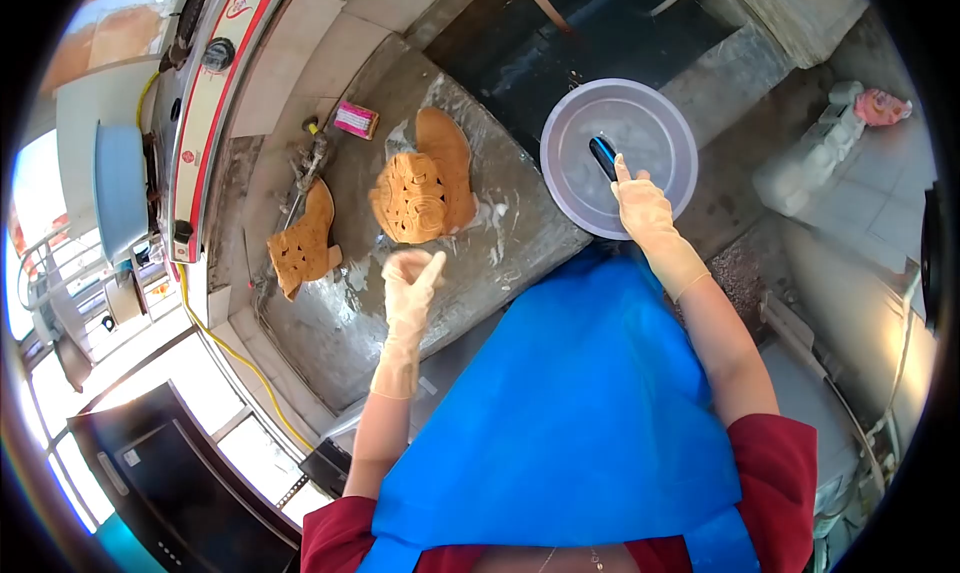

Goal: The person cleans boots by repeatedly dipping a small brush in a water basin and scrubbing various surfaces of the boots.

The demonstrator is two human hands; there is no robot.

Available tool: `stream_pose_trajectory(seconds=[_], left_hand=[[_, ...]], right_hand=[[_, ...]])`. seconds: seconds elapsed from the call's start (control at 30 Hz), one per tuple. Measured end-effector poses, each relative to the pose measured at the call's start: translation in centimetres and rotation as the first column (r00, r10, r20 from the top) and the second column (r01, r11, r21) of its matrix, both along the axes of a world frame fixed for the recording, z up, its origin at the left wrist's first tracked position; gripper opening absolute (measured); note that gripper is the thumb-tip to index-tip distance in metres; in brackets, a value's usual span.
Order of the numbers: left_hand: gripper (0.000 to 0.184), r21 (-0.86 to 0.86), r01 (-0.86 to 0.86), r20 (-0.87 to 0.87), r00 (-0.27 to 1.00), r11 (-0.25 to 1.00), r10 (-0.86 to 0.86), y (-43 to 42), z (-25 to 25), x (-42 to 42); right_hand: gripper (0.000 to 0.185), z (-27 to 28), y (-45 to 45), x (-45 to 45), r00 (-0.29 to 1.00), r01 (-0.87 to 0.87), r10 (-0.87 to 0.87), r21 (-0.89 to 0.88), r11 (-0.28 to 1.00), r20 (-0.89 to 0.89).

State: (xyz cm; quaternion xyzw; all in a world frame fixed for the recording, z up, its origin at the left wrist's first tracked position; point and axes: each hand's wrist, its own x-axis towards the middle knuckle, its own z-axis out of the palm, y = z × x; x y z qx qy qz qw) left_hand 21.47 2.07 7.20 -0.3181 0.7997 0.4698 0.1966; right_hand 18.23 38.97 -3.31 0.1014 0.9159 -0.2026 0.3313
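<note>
My right hand (643, 203), in a pale rubber glove, grips a black-and-blue brush (603, 157) over a lilac plastic basin (556, 181) with cloudy water in it. The brush's head points down into the basin and its bristles do not show. My left hand (410, 281), gloved too, hovers just below a tan cut-out boot (412, 195) on the wet concrete slab (490, 263). Its fingers are curled, with the thumb apart, and nothing shows between them. A second tan boot (308, 241) lies on its side farther left.
A pink packet (356, 120) lies by the wall near a metal tap (310, 158). Behind the basin is a dark water tank (490, 48). A gas stove (215, 103) stands at upper left, with a yellow hose (235, 353) below. White bundled plastic (815, 163) is at right.
</note>
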Motion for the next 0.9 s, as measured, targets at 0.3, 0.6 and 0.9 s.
stream_pose_trajectory(seconds=[0.3, 0.6, 0.9], left_hand=[[0.081, -0.593, 0.649, 0.533, -0.128, -0.477, -0.836, 2.1, 1.6, -12.3], [0.030, -0.564, 0.555, 0.564, -0.282, -0.611, -0.776, 1.6, 0.9, -14.7], [0.064, -0.158, 0.968, 0.465, 0.246, 0.194, -0.850, 3.4, 0.6, -19.7]], right_hand=[[0.046, -1.7, 0.8, 0.9, 0.999, -0.033, 0.034, 0.021, 0.999, -0.023], [0.047, 4.1, -3.0, 3.0, 0.951, 0.165, -0.252, -0.394, 0.904, -0.181], [0.051, 0.6, -15.0, 0.5, 0.774, 0.236, -0.616, -0.835, 0.497, -0.148]])
